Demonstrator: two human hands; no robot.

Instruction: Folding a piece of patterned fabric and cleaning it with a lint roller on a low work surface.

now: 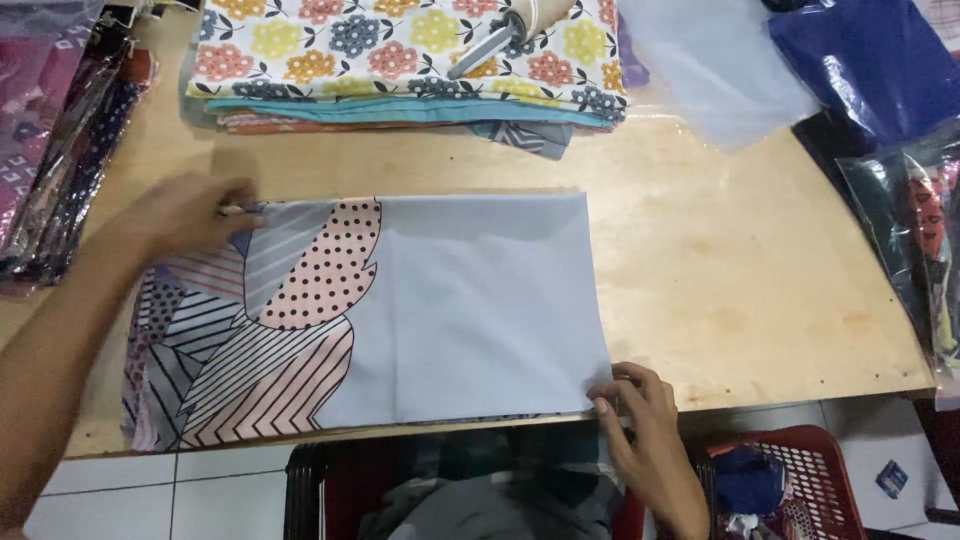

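Folded cloth (470, 310), smooth pale grey with a pink dotted and striped leaf print, lies flat as a rectangle on my plywood bench (720, 270). My right hand (645, 420) pinches its near right corner between thumb and fingertips. My left hand (185, 212) presses on the far left edge, fingers curled onto the fabric. A stack of floral fabrics (400, 60) sits beyond it.

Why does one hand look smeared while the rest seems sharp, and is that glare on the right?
In the head view, the left hand is motion-blurred at the far corner of the folded grey cloth, while the right hand, pinching the near corner, is sharp; overhead light gives white glare on the plastic bags at right; the wooden table is evenly lit with soft shadows.
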